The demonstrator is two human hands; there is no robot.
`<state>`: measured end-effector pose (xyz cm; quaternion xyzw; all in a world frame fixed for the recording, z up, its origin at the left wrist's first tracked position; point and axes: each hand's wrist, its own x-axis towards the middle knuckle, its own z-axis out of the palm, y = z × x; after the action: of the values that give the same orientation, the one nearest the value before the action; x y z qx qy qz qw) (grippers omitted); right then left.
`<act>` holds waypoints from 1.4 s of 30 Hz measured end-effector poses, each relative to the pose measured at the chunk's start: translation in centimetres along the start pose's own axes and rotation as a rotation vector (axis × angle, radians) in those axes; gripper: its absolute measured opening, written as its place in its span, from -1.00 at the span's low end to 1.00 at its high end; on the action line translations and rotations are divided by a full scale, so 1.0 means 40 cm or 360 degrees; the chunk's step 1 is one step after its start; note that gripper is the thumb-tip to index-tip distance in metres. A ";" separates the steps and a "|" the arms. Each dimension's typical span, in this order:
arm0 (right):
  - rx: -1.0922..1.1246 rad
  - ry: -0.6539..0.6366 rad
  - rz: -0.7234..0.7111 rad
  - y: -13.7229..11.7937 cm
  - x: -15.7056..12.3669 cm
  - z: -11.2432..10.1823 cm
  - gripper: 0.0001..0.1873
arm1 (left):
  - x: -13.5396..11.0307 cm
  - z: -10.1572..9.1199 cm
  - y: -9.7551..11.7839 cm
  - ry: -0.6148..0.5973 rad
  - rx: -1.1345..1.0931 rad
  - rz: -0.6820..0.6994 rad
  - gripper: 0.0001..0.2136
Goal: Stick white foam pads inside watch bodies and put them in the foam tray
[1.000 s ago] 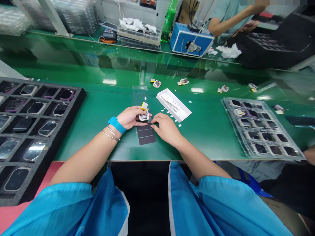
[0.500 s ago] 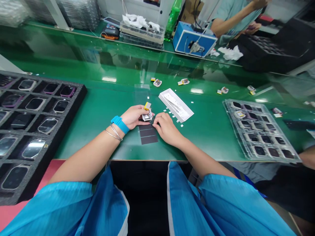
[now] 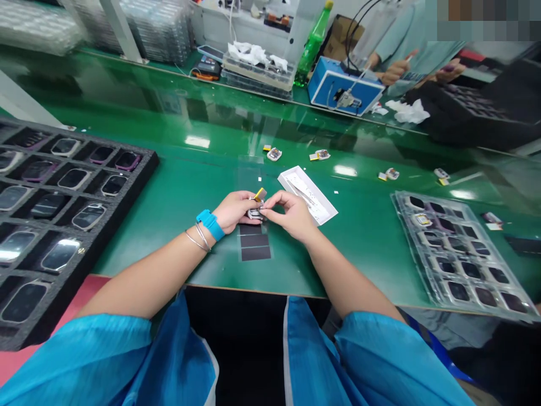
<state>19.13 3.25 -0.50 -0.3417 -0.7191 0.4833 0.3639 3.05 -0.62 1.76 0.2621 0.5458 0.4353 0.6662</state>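
My left hand [image 3: 234, 211] is closed round a small watch body [image 3: 256, 212] with a yellow piece [image 3: 260, 194] sticking up from it. My right hand [image 3: 289, 214] meets it from the right, fingertips pinched at the watch body's upper edge; whatever they pinch is too small to make out. Both hands hover just above a dark strip of rectangular pads [image 3: 255, 243] lying on the green bench [image 3: 177, 192]. A blue band and thin bracelets circle my left wrist.
A black foam tray [image 3: 59, 186] of watch faces fills the left. A white shallow tray [image 3: 307, 194] lies behind my right hand. A clear blister tray [image 3: 460, 254] of parts sits right. Loose watch bodies [image 3: 274, 153] lie further back. Another person's hands [image 3: 395, 70] work beside a blue box [image 3: 344, 90].
My right hand lifted from the dark strip up to the watch body and pinched at its top. The left hand kept its grip. The camera tilted slightly.
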 end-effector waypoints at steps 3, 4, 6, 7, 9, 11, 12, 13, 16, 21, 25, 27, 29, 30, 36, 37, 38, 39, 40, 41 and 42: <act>0.0069 0.0011 0.0000 0.014 -0.013 0.006 -0.72 | 0.000 0.002 -0.001 -0.0022 0.0021 -0.0002 -0.93; 0.0095 0.0014 0.0001 0.014 -0.015 0.008 -0.71 | 0.000 0.003 -0.003 -0.0025 0.0022 -0.0006 -0.92; 0.0122 0.0024 0.0017 0.013 -0.018 0.010 -0.68 | 0.002 0.003 -0.005 -0.0025 0.0016 -0.0017 -0.91; 0.0123 0.0033 0.0028 0.013 -0.018 0.011 -0.67 | 0.003 0.003 -0.007 -0.0024 0.0012 -0.0022 -0.90; 0.0104 0.0060 0.0039 0.014 -0.018 0.015 -0.69 | 0.005 0.003 -0.009 -0.0021 0.0003 -0.0028 -0.91; 0.0046 0.0098 0.0018 0.015 -0.019 0.020 -0.72 | 0.007 0.002 -0.010 -0.0022 -0.0018 -0.0029 -0.92; 0.0002 0.0118 -0.0004 0.014 -0.021 0.022 -0.75 | 0.007 0.001 -0.010 -0.0024 -0.0033 -0.0028 -0.93; -0.0050 0.0141 -0.0029 0.013 -0.023 0.025 -0.77 | 0.008 0.000 -0.011 -0.0031 -0.0052 -0.0025 -0.94; -0.0289 0.0195 -0.0114 0.001 -0.034 0.034 -0.86 | 0.009 -0.004 -0.014 -0.0043 -0.0112 -0.0020 -0.95; -0.0835 0.0356 -0.0328 -0.022 -0.047 0.041 -0.90 | 0.009 -0.007 -0.021 -0.0030 -0.0117 0.0021 -0.91; -0.0527 0.0371 -0.0193 -0.006 -0.032 0.023 -0.66 | 0.003 -0.004 -0.019 -0.0049 -0.0010 0.0069 -0.91; -0.0254 0.0271 -0.0094 0.005 -0.024 0.013 -0.74 | 0.000 -0.004 -0.015 -0.0088 0.0012 0.0061 -0.90; -0.0172 0.0276 -0.0067 0.007 -0.020 0.008 -0.85 | -0.002 -0.005 -0.010 -0.0176 -0.0019 0.0027 -0.87; -0.0197 0.0315 -0.0085 0.005 -0.021 0.007 -0.88 | -0.003 -0.007 -0.009 -0.0239 -0.0038 0.0007 -0.84; -0.0548 0.0351 -0.0293 -0.018 -0.036 0.016 -0.92 | 0.000 -0.006 -0.017 -0.0267 0.0000 0.0068 -0.75; -0.0623 0.0334 -0.0330 -0.019 -0.037 0.018 -0.92 | 0.002 -0.005 -0.018 -0.0220 0.0007 0.0072 -0.78; -0.0685 0.0323 -0.0364 -0.018 -0.038 0.020 -0.93 | 0.003 -0.005 -0.018 -0.0182 0.0004 0.0068 -0.80; -0.0726 0.0321 -0.0391 -0.018 -0.038 0.021 -0.93 | 0.004 -0.006 -0.016 -0.0158 -0.0015 0.0061 -0.81; -0.0746 0.0325 -0.0407 -0.016 -0.038 0.021 -0.94 | 0.005 -0.007 -0.014 -0.0153 -0.0050 0.0051 -0.81; -0.0749 0.0338 -0.0412 -0.015 -0.038 0.021 -0.94 | 0.005 -0.009 -0.011 -0.0164 -0.0093 0.0036 -0.80; -0.0742 0.0354 -0.0409 -0.013 -0.038 0.020 -0.93 | 0.005 -0.011 -0.008 -0.0190 -0.0133 0.0018 -0.78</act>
<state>19.11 1.45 -0.51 -0.3732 -0.8039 0.2145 0.4104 2.74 -0.67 1.27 0.2625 0.4849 0.4451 0.7055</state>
